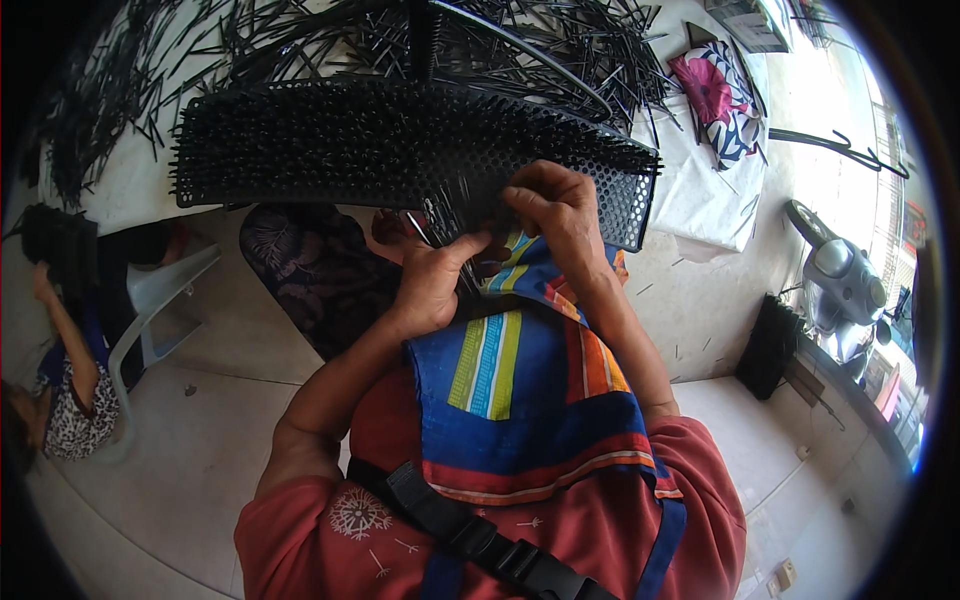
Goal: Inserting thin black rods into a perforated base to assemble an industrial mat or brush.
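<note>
The left hand [432, 283] is closed around a bundle of thin, glossy black sticks [448, 222], which project beyond its thumb and fingers toward the tray. Just to its right, the right hand [568, 215] has its thumb and fingers drawn narrowly together; whether a stick is pinched between them I cannot tell.

Directly beyond both hands stretches a wide black tray perforated with round holes [632, 195]. Upright black sticks [300, 140] crowd it ahead of and left of the left hand, while bare holes show beside the right hand. Farther beyond the hands, loose black sticks [520, 60] lie heaped on a white-covered worktop [700, 215]. Well to the right of the right hand, a bundled navy-and-white patterned cloth with a pink part [715, 105] rests there too.

Below the hands, a blue cloth with lime, orange and red stripes [540, 370] covers the lap. Far left of the left hand, another person [85, 400] sits by a pale grey chair [150, 310].
</note>
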The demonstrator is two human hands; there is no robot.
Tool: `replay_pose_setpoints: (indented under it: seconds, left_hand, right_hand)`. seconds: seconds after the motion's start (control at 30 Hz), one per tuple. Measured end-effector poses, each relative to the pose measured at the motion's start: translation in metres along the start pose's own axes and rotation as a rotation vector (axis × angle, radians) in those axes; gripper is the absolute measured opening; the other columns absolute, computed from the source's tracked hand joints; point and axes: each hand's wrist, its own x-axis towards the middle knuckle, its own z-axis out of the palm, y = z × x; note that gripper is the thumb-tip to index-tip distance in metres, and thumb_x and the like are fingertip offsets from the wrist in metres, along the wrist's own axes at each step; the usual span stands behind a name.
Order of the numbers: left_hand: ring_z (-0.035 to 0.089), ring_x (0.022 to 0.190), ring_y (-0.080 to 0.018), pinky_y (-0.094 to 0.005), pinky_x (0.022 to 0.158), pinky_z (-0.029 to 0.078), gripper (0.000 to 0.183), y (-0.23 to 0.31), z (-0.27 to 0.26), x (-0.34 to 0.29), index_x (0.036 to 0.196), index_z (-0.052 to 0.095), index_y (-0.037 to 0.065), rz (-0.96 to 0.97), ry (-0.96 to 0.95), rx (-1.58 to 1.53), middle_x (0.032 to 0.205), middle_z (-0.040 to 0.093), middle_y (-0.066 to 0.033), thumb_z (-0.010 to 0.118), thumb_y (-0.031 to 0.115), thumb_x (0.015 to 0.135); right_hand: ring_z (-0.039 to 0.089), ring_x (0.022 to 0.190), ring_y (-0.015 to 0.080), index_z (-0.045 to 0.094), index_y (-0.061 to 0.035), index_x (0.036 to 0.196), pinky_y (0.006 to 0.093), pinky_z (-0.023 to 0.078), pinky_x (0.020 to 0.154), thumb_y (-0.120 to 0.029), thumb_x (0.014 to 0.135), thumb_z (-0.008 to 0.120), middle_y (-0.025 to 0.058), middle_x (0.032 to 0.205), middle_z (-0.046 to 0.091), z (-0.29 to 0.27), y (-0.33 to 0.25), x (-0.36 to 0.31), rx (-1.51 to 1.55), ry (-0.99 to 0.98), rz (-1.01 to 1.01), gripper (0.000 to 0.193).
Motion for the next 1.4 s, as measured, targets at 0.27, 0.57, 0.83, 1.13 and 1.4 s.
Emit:
replay_pose_setpoints:
  seconds: [0.27, 0.57, 0.83, 1.13, 1.4]
  left_hand:
    - [0.068, 0.075, -0.0208, -0.0312, 0.063, 0.055, 0.019, -0.002, -0.009, 0.002, 0.103, 0.064, -0.003, -0.129, 0.037, 0.044, 0.090, 0.069, -0.0131, 0.062, -0.001, 0.084]
    - [0.069, 0.076, -0.0230, -0.0306, 0.062, 0.054, 0.020, 0.000, -0.008, 0.003, 0.100, 0.063, -0.004, -0.152, -0.014, -0.002, 0.090, 0.069, -0.0142, 0.059, -0.008, 0.080]
    - [0.068, 0.078, -0.0224, -0.0320, 0.062, 0.055, 0.021, -0.011, -0.014, 0.009, 0.101, 0.061, -0.001, -0.156, -0.063, -0.033, 0.090, 0.068, -0.0137, 0.059, -0.007, 0.081]
    - [0.069, 0.077, -0.0227, -0.0319, 0.065, 0.056, 0.016, -0.008, -0.015, 0.008, 0.101, 0.060, 0.000, -0.197, -0.002, -0.028, 0.090, 0.069, -0.0131, 0.062, 0.001, 0.085]
    - [0.069, 0.075, -0.0226, -0.0301, 0.064, 0.056, 0.020, -0.010, -0.010, 0.004, 0.103, 0.060, -0.001, -0.102, -0.009, -0.037, 0.089, 0.068, -0.0143, 0.061, -0.004, 0.083]
  right_hand:
    - [0.058, 0.069, 0.0111, 0.068, -0.0008, 0.086, 0.0233, 0.046, 0.063, 0.005, 0.076, 0.071, 0.0050, 0.076, 0.062, 0.008, -0.012, 0.017, -0.358, 0.386, -0.680, 0.011]
    - [0.060, 0.067, 0.0100, 0.068, 0.0006, 0.085, 0.0213, 0.047, 0.060, 0.007, 0.075, 0.071, 0.0060, 0.078, 0.064, 0.006, -0.007, 0.017, -0.455, 0.414, -0.744, 0.012]
    - [0.064, 0.066, 0.0183, 0.069, -0.0010, 0.087, 0.0265, 0.049, 0.059, 0.004, 0.074, 0.072, 0.0097, 0.079, 0.064, 0.004, -0.012, 0.016, -0.525, 0.377, -0.754, 0.014]
    - [0.065, 0.068, 0.0216, 0.069, -0.0021, 0.088, 0.0275, 0.051, 0.060, 0.003, 0.072, 0.073, 0.0094, 0.080, 0.065, 0.003, -0.006, 0.011, -0.640, 0.366, -0.865, 0.018]
    - [0.063, 0.068, 0.0194, 0.069, -0.0048, 0.094, 0.0303, 0.046, 0.056, -0.005, 0.063, 0.076, 0.0069, 0.088, 0.063, 0.010, 0.013, -0.010, -0.929, 0.202, -1.080, 0.032]
